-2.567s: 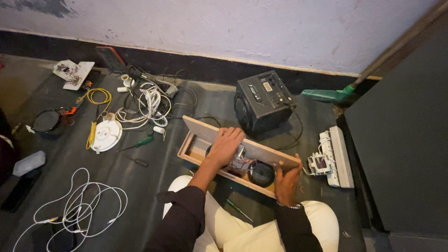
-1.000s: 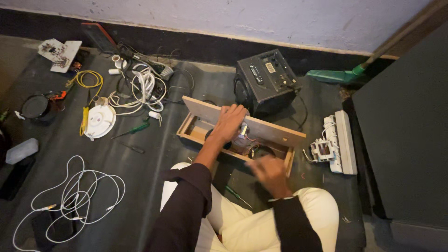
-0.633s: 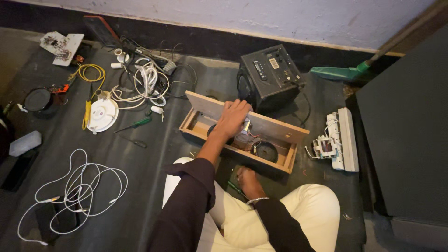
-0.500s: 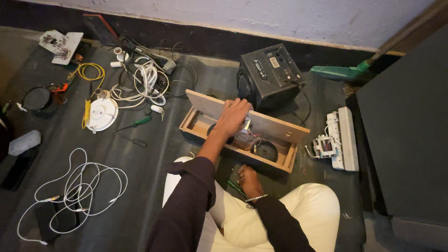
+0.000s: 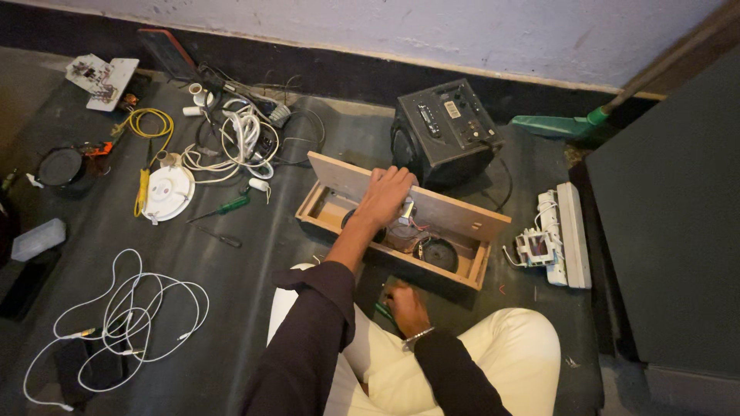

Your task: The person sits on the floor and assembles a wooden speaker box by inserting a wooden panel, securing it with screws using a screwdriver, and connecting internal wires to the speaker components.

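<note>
An open wooden box (image 5: 324,219) lies on the dark floor mat in front of my knees. Inside it are a round black speaker (image 5: 439,253) and some small wired parts. My left hand (image 5: 383,196) rests over the box's raised back panel (image 5: 455,214), fingers curled on its top edge. My right hand (image 5: 406,306) is down on the mat just in front of the box, between my legs, fingers closed around a green-handled tool (image 5: 382,310), mostly hidden.
A black amplifier box (image 5: 445,131) stands behind the wooden box. White electrical fittings (image 5: 555,243) lie to the right. Left are a green screwdriver (image 5: 223,208), a white round fitting (image 5: 167,192), tangled white cables (image 5: 239,139), yellow wire (image 5: 150,123) and a loose white cord (image 5: 127,308).
My right hand left the inside of the box and came down to the mat in front of it, closing on the green-handled tool. My left hand stayed on the back panel.
</note>
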